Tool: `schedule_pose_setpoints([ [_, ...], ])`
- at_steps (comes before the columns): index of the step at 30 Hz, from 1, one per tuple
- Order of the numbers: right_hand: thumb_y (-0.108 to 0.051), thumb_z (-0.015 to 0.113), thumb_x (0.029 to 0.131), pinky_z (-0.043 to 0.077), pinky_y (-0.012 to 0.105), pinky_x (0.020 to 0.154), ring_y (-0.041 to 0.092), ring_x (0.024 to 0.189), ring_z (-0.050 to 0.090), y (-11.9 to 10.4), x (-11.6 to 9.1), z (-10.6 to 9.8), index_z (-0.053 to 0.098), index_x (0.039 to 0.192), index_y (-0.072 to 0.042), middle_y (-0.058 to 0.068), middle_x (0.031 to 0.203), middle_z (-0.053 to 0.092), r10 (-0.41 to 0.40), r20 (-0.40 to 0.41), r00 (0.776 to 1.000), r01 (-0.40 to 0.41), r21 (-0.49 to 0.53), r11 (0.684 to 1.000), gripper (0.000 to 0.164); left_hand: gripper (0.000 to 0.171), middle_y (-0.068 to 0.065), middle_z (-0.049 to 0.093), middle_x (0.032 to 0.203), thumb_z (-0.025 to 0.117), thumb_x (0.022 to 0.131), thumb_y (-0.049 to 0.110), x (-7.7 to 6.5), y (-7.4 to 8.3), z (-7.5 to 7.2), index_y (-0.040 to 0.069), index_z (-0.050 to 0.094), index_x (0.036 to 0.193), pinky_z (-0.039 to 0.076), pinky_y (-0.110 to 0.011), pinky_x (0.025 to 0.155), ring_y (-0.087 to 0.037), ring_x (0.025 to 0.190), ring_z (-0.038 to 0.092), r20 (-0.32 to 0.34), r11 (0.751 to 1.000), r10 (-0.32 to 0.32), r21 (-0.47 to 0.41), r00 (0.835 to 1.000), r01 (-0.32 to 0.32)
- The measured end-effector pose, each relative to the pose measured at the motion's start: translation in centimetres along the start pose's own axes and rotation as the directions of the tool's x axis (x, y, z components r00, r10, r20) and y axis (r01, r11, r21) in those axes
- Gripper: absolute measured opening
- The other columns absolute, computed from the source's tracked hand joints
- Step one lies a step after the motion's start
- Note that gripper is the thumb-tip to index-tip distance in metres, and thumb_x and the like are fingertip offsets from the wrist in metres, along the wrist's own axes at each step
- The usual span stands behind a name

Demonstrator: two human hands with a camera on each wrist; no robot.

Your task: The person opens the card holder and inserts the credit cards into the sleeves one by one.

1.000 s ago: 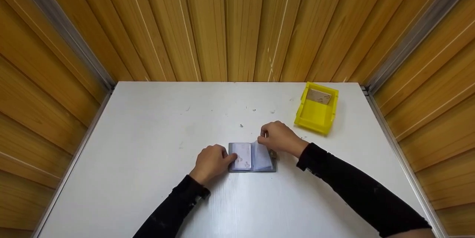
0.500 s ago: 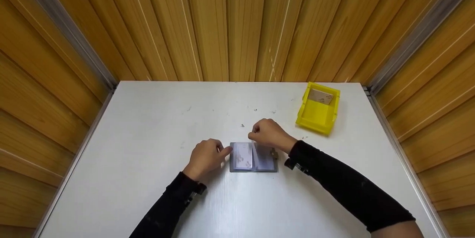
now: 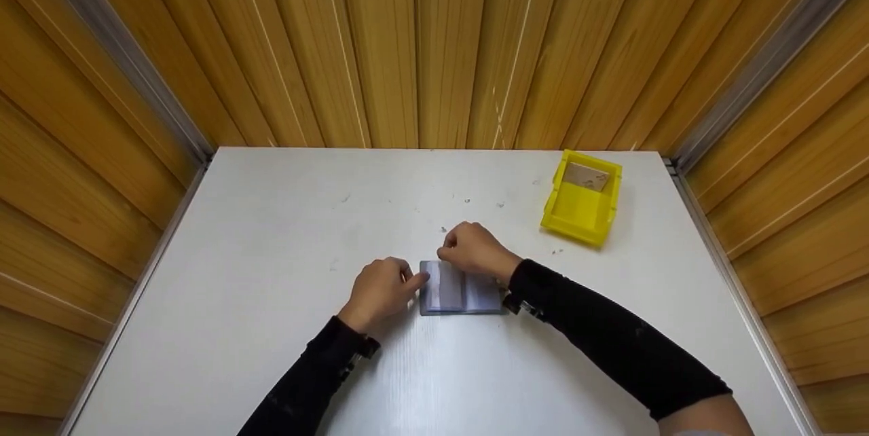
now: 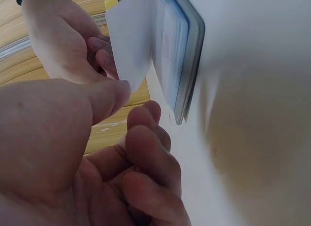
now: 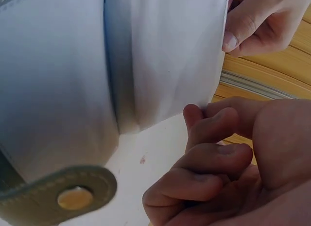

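A small card holder (image 3: 483,300) with clear plastic sleeves and a dark cover lies opened flat on the white table. My right hand (image 3: 475,247) pinches the top corner of a sleeve page (image 5: 180,60), which stands lifted over the left half. Beside the left edge, my left hand (image 3: 380,290) has its thumb (image 4: 114,97) at the page's edge, while its other fingers curl loosely, apart from the thumb. A strap (image 5: 29,199) with a brass snap (image 5: 75,198) sticks out from the cover in the right wrist view.
A yellow bin (image 3: 576,220) stands at the back right of the table (image 3: 285,219), with a patterned card (image 3: 588,177) leaning inside. Wood-look panels (image 3: 380,49) rise behind and at both sides. Small marks dot the tabletop.
My right hand has moved left, turning the sleeve page from the right half over the left. The patterned card on the left is now covered. My left thumb has drawn back to the edge.
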State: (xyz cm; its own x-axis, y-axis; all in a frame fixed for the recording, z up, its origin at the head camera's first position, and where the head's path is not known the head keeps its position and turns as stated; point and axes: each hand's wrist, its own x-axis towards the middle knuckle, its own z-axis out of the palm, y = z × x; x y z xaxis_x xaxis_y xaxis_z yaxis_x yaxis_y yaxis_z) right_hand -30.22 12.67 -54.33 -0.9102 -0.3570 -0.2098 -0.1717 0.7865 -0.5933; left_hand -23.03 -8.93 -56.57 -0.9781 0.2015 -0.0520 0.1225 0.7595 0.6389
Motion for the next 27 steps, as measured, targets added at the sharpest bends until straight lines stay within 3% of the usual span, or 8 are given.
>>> schedule_pose_setpoints([
  [7,-0.022,0.067,0.096,0.043,0.025,0.065,0.009,0.071,0.056,0.4,-0.2,0.4,0.087,0.093,-0.009,-0.006,0.081,0.07,-0.084,0.011,0.996,0.083,0.045,0.996,0.024,0.042,0.01,0.049,0.058,0.076,0.102,0.041,0.0,0.2,0.3,0.017,0.066,0.067,0.036,-0.029,0.056,-0.011,0.058,0.048,0.0,1.0,0.023,0.006,1.0,-0.023],
  [12,-0.022,0.066,0.098,0.044,0.026,0.066,0.01,0.073,0.058,0.8,-0.5,-0.2,0.086,0.096,-0.008,-0.002,0.086,0.074,-0.114,0.005,0.993,0.114,0.054,0.992,0.024,0.042,0.01,0.051,0.059,0.077,0.101,0.042,0.1,0.3,0.5,0.017,0.067,0.068,0.036,-0.028,0.055,-0.01,0.058,0.049,0.013,1.0,0.017,0.005,1.0,-0.017],
  [21,-0.025,0.066,0.102,0.044,0.029,0.069,0.012,0.073,0.056,1.6,-1.2,-3.2,0.085,0.1,-0.006,-0.002,0.084,0.071,-0.12,-0.019,0.993,0.12,0.017,0.993,0.027,0.041,0.008,0.052,0.06,0.079,0.099,0.041,0.2,0.6,1.0,0.016,0.067,0.068,0.036,-0.029,0.055,-0.011,0.059,0.05,0.006,1.0,-0.005,-0.008,1.0,0.005],
  [27,-0.028,0.066,0.105,0.046,0.032,0.073,0.017,0.077,0.056,2.8,-1.7,-5.7,0.085,0.103,-0.008,0.001,0.084,0.069,-0.066,-0.063,0.996,0.067,0.019,0.998,0.028,0.038,0.008,0.055,0.061,0.081,0.098,0.039,0.4,0.6,1.5,0.015,0.07,0.07,0.038,-0.028,0.054,-0.011,0.059,0.051,0.021,1.0,-0.016,-0.009,1.0,0.016],
])
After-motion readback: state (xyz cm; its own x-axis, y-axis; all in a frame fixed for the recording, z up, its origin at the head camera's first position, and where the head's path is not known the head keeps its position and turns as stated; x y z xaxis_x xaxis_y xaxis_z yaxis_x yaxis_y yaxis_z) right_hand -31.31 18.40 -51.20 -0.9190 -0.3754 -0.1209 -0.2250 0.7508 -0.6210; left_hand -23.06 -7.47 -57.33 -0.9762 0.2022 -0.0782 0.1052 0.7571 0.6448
